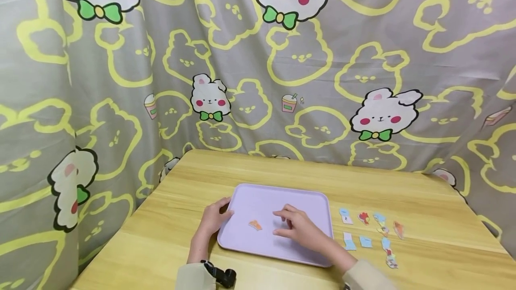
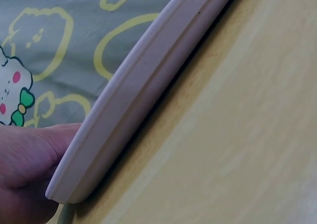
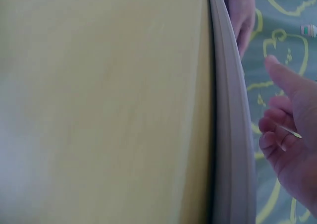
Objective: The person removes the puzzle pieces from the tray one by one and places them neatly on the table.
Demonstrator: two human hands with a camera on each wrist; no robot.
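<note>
A light purple tray point(image 1: 278, 250) lies on the table, with a small orange puzzle-like piece point(image 1: 255, 224) left of its middle. My left hand point(image 1: 212, 218) holds the tray's left rim, the thumb reaching over the edge. In the left wrist view, part of that hand point(image 2: 27, 169) shows at the end of the tray's side wall point(image 2: 133, 95). Over the right half of the tray is my right hand point(image 1: 300, 227), its thumb and forefinger spread apart and pointing toward the orange piece. The right wrist view has this hand point(image 3: 297, 135) beside the tray edge point(image 3: 233, 115), other fingers loosely bent.
Right of the tray, several small cut-out pieces lie in loose rows, among them a red one point(image 1: 363, 218), a light blue one point(image 1: 365, 241) and an orange one point(image 1: 398, 229). A patterned curtain point(image 1: 250, 61) hangs behind the wooden table point(image 1: 157, 236) and along its left side.
</note>
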